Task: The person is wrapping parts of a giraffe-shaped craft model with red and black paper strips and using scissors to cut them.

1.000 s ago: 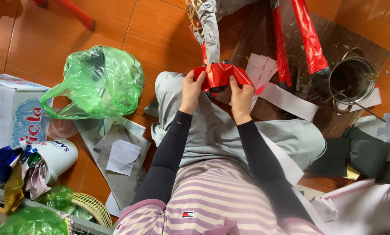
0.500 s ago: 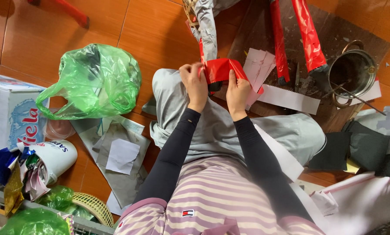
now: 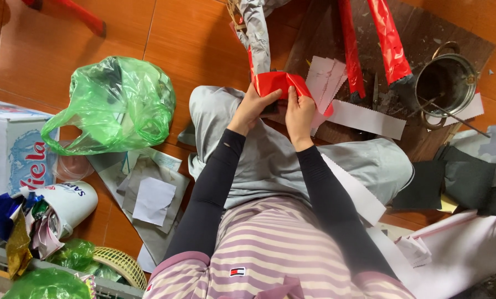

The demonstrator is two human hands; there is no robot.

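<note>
A seated person folds a sheet of red foil paper (image 3: 278, 83) over the knee, the left hand (image 3: 253, 105) and right hand (image 3: 299, 108) each pinched shut on an edge of it; the grip has drawn closer in than a second ago, when the hands stood wider on a flatter, more open sheet, and the paper now stands up between the thumbs as a doubled band, which suggests a fold being pressed in. Just beyond the grip a grey-silver paper roll (image 3: 257, 33) hangs down to touch the red sheet, and further off to its right two red foil cones (image 3: 389, 41) lie on a dark board (image 3: 425, 33) beside a metal pot (image 3: 444, 83). White pinked-edge paper strips (image 3: 364, 119) lie just right of the grip. Well to its left a green plastic bag (image 3: 115, 105) sits on the orange tiled floor (image 3: 198, 50), near grey paper offcuts (image 3: 148, 194)
</note>
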